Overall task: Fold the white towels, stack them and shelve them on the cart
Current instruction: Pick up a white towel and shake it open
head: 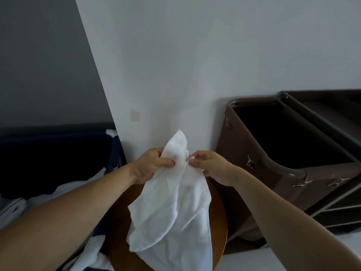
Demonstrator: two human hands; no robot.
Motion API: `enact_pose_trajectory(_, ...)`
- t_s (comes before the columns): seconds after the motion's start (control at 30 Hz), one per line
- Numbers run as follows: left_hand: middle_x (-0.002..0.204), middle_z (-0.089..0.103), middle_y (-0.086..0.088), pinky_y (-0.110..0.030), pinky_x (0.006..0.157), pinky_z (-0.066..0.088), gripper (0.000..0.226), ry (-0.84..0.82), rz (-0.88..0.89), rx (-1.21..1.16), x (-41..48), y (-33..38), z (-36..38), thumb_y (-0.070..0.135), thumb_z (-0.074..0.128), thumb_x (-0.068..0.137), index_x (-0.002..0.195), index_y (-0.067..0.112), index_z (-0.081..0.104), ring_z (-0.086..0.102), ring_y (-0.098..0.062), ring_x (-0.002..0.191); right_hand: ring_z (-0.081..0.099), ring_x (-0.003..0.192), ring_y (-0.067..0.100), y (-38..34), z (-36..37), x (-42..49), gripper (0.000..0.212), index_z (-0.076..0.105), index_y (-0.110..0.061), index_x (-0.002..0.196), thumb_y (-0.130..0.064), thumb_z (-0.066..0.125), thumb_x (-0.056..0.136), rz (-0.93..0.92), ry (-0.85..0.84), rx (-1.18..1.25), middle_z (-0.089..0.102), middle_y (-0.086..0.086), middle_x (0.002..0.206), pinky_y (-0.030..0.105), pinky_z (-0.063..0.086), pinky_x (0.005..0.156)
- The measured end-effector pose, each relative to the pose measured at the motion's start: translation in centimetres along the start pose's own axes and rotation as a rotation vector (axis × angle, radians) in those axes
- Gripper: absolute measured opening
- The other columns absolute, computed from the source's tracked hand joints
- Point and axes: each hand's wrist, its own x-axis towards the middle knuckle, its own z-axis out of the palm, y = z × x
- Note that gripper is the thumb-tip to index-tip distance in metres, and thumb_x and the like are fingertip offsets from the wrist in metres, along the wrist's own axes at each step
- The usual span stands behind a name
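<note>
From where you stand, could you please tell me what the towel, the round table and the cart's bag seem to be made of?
The towel looks like soft white cotton terry: matte, limp, with fuzzy folds. The round table seems to be varnished wood: warm brown with a slight sheen. The cart's bag is probably brown fabric or vinyl: matte and flexible-looking.

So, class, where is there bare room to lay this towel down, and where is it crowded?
Bare wood shows on the round table left of the hanging towel, bordered by the linen heap, and in a narrow strip right of it, beside the brown cart. Crowded: the left side, where white and striped linen lies at the table's edge.
</note>
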Motion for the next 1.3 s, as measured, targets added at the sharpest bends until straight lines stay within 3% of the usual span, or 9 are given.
enact_pose_trajectory(0.23, 0.119, 0.067, -0.022, -0.049, 0.088, 0.057, 0.031, 0.188, -0.13, -0.031, -0.2, -1.1, -1.4, 0.004, 0.054, 0.095, 0.125, 0.001, 0.06, 0.067, -0.039, 0.105, 0.067, 0.063, 0.01, -1.2, 0.6, -1.2, 0.017, 0.066, 0.011, 0.097, -0.005, 0.066, 0.091, -0.152, 0.11, -0.084, 0.07, 0.002, 0.071, 0.02, 0.052, 0.06)
enact_pose_trajectory(0.33, 0.115, 0.065, -0.029, -0.049, 0.082, 0.059, 0.027, 0.265, -0.288, 0.221, -0.9, -1.8, -1.9, 0.001, 0.048, 0.097, 0.123, -0.003, 0.053, 0.068, -0.04, 0.097, 0.068, 0.072, 0.018, -2.7, 0.1, -1.8, 0.007, 0.071, 0.0, 0.088, -0.006, 0.067, 0.09, -0.205, 0.076, -0.11, 0.07, 0.009, 0.078, 0.028, 0.058, 0.072)
enact_pose_trajectory(0.47, 0.109, 0.07, -0.018, -0.033, 0.067, 0.06, 0.025, 0.076, -0.411, 0.657, -1.9, -0.6, -0.9, 0.007, 0.052, 0.098, 0.123, 0.005, 0.052, 0.073, -0.024, 0.082, 0.061, 0.075, 0.021, -4.7, 0.0, -2.2, 0.005, 0.074, -0.008, 0.091, -0.01, 0.07, 0.089, -0.242, 0.017, -0.251, 0.07, 0.01, 0.083, 0.03, 0.055, 0.076)
enact_pose_trajectory(0.53, 0.115, 0.066, -0.003, -0.024, 0.072, 0.053, 0.027, 0.063, -0.233, 0.799, -2.0, 1.0, 0.1, 0.019, 0.059, 0.096, 0.123, 0.016, 0.056, 0.066, -0.016, 0.097, 0.058, 0.068, 0.012, -5.2, 0.3, -2.3, 0.006, 0.075, -0.01, 0.092, -0.009, 0.07, 0.09, -0.25, -0.001, -0.296, 0.07, 0.0, 0.077, 0.023, 0.051, 0.07)
enact_pose_trajectory(0.6, 0.118, 0.064, 0.006, -0.02, 0.08, 0.051, 0.03, 0.058, -0.033, 0.631, -2.3, 2.6, 1.5, 0.022, 0.06, 0.094, 0.124, 0.024, 0.06, 0.062, -0.013, 0.105, 0.058, 0.062, 0.004, -5.6, 0.7, -2.6, 0.006, 0.074, -0.009, 0.093, -0.007, 0.069, 0.09, -0.261, 0.006, -0.333, 0.069, -0.006, 0.073, 0.02, 0.048, 0.067)
enact_pose_trajectory(0.73, 0.115, 0.069, -0.006, -0.043, 0.093, 0.057, 0.034, -0.038, 0.13, 0.483, -3.1, 4.0, 2.8, 0.028, 0.065, 0.092, 0.124, 0.017, 0.062, 0.069, -0.024, 0.103, 0.06, 0.057, -0.003, -6.2, 1.4, -3.2, 0.013, 0.068, -0.009, 0.101, -0.002, 0.067, 0.09, -0.328, 0.083, -0.386, 0.066, -0.013, 0.061, 0.014, 0.047, 0.062)
enact_pose_trajectory(0.83, 0.104, 0.071, -0.006, -0.047, 0.087, 0.057, 0.032, 0.089, 0.274, 0.689, -3.3, 4.4, 3.9, 0.038, 0.068, 0.092, 0.116, 0.018, 0.064, 0.07, -0.023, 0.092, 0.064, 0.064, 0.011, -6.8, 1.8, -3.8, 0.025, 0.06, -0.013, 0.106, -0.004, 0.072, 0.086, -0.37, 0.126, -0.405, 0.069, 0.002, 0.067, 0.026, 0.054, 0.066)
enact_pose_trajectory(1.0, 0.097, 0.068, -0.023, -0.059, 0.082, 0.053, 0.048, 0.204, 0.419, 0.668, -5.3, 7.5, 5.4, 0.057, 0.065, 0.085, 0.099, 0.011, 0.07, 0.065, -0.041, 0.089, 0.06, 0.06, 0.004, -8.6, 1.9, -5.0, 0.021, 0.062, -0.017, 0.096, -0.019, 0.078, 0.083, -0.459, 0.316, -0.307, 0.069, 0.0, 0.067, 0.018, 0.046, 0.06)
enact_pose_trajectory(1.3, 0.089, 0.07, -0.004, -0.037, 0.08, 0.053, 0.02, 0.643, 0.743, 0.474, -6.2, 15.7, 7.0, 0.029, 0.059, 0.099, 0.097, 0.012, 0.07, 0.061, -0.011, 0.077, 0.059, 0.061, 0.007, -11.2, 2.6, -6.8, 0.022, 0.058, -0.025, 0.092, -0.014, 0.076, 0.085, -0.662, 0.487, -0.085, 0.065, -0.011, 0.064, 0.024, 0.048, 0.06)
